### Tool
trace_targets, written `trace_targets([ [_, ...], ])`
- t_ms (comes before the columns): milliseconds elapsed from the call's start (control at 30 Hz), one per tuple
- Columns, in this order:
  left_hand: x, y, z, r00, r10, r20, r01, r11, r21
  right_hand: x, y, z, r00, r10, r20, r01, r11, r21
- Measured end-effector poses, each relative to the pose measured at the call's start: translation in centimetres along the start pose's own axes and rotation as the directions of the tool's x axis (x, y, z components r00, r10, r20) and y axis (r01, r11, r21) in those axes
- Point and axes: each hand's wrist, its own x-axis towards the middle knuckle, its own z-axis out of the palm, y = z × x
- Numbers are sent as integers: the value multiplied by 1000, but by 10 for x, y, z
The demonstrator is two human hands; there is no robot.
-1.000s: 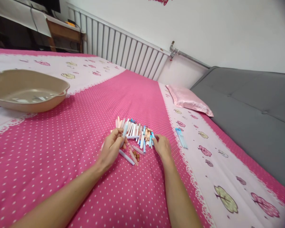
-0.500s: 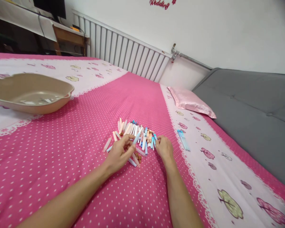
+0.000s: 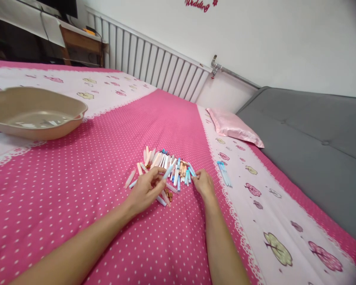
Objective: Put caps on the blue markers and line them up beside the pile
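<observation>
The left hand [image 3: 146, 189] pinches a pale pen [image 3: 169, 170] low, likely leaving its length clear, while at the pile [image 3: 165, 160]'s three o'clock the right hand [image 3: 204, 184] pinches a blue pen [image 3: 191, 170].

There's a white wall [image 3: 255, 43] way past the grip [image 3: 146, 188] with a column radiator [image 3: 150, 57] along it, and a gray button-tufted headboard [image 3: 305, 154] off to the grip's right.

The left hand [image 3: 150, 186] is bare, with slender fingers [image 3: 157, 170] (the nails are too small to make out). Below and left of that hand, the bare left forearm [image 3: 86, 249] broadens smoothly from a narrow wrist [image 3: 131, 208]. To the left hand's right come a bare right hand [image 3: 203, 183] and bare right forearm [image 3: 222, 243], similarly tapered.
</observation>
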Motion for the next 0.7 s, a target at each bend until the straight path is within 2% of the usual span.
trace_targets([
  [233, 0, 1, 0, 999, -10, 31, 12, 998, -57, -5, -8, -1, 1000, 9, 0, -9, 996, 85],
  [400, -1, 3, -1, 1000, 14, 20, -14, 1000, -16, -4, -10, -16, 997, -60, 57, 36, 936, 350],
  [567, -2, -2, -2, 998, 41, 54, -43, 999, 24, -13, -24, -36, 975, -189, 114, 62, 731, 679],
  [633, -1, -3, -2, 997, 46, 64, -49, 998, 48, -20, -31, -42, 965, -230, 125, 35, 588, 808],
  [700, -1, -3, -1, 996, 46, 79, -52, 996, 72, -26, -38, -48, 963, -246, 112, -3, 405, 914],
])
